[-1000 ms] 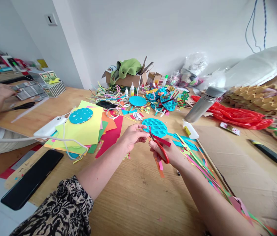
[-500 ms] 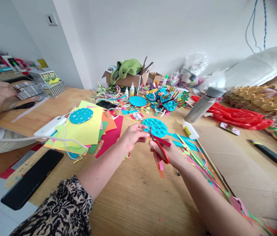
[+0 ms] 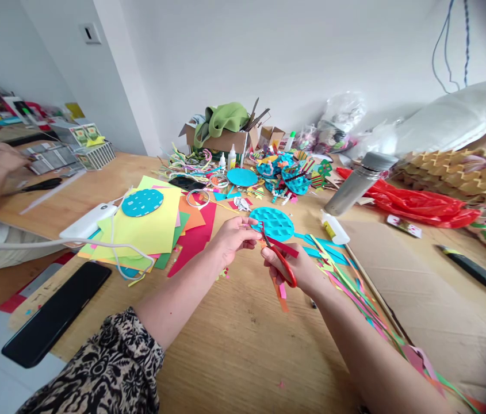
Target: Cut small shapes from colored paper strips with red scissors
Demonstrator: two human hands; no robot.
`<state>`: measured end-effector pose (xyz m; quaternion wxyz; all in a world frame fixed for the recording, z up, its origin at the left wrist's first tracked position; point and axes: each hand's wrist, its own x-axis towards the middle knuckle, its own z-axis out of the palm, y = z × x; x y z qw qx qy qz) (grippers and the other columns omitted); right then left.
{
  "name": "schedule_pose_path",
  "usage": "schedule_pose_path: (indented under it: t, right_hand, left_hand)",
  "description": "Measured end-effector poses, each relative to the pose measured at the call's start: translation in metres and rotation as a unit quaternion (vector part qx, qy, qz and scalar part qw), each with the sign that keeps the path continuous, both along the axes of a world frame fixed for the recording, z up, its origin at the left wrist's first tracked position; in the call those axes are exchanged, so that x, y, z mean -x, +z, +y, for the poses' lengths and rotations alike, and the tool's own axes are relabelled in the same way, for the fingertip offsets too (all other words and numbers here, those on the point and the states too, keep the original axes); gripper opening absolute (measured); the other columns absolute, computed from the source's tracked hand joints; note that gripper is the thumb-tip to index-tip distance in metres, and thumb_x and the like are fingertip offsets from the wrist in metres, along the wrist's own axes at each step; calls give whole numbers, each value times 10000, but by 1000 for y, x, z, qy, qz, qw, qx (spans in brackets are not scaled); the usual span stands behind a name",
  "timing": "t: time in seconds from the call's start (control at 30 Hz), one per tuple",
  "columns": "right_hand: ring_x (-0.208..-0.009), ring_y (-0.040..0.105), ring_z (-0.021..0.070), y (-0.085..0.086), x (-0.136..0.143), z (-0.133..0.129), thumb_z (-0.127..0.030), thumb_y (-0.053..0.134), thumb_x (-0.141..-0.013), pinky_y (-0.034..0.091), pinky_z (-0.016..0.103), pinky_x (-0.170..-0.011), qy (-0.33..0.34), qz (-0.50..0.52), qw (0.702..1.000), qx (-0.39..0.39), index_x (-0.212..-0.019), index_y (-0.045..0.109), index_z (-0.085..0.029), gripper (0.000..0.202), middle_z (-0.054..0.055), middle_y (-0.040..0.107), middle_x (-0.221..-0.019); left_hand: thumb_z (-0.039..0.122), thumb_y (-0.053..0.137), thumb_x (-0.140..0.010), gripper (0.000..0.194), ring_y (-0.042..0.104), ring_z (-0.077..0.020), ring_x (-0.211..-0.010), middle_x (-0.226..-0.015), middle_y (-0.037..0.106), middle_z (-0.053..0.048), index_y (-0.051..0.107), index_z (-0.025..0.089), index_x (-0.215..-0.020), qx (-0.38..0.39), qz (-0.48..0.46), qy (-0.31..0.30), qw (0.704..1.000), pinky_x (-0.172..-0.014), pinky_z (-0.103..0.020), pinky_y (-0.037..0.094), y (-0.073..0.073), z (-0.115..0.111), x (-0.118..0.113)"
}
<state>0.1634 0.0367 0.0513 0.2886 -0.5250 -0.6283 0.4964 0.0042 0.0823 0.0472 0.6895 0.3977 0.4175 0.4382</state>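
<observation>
My right hand (image 3: pixel 283 264) is wrapped round red-handled scissors (image 3: pixel 286 270), blades pointing away toward my left fingertips. A red paper strip (image 3: pixel 283 246) crosses over the scissors by my right hand. My left hand (image 3: pixel 236 236) pinches a small red piece of paper (image 3: pixel 261 226) at the blade tips; its exact shape is too small to tell. Just beyond both hands lies a blue oval (image 3: pixel 275 223) with rows of cut flaps. Orange and pink paper strips (image 3: pixel 283 300) show beneath my right hand.
Stacked coloured paper (image 3: pixel 139 233), a black phone (image 3: pixel 57 316) and a white power strip (image 3: pixel 91 221) lie left. To the right are a glue bottle (image 3: pixel 335 229), a steel flask (image 3: pixel 355 187), cardboard (image 3: pixel 415 287) and a cutter knife (image 3: pixel 475 270). A co-worker's hand (image 3: pixel 7 158) is at far left.
My hands and the scissors have barely moved. At far left, the co-worker's hand has shifted slightly.
</observation>
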Motion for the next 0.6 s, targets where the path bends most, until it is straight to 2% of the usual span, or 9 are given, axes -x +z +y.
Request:
schedule_pose_path:
  t: [0.6]
  right_hand:
    - [-320, 519, 108, 0, 0, 0, -560, 641, -716, 405, 189, -305, 15, 9, 1000, -20, -635, 481, -185, 415, -32, 533, -427]
  left_hand:
    - [23, 666, -634, 319, 527, -65, -473, -627, 612, 15, 568, 131, -918, 2, 8, -11, 1000, -544, -226, 433, 1, -1, 0]
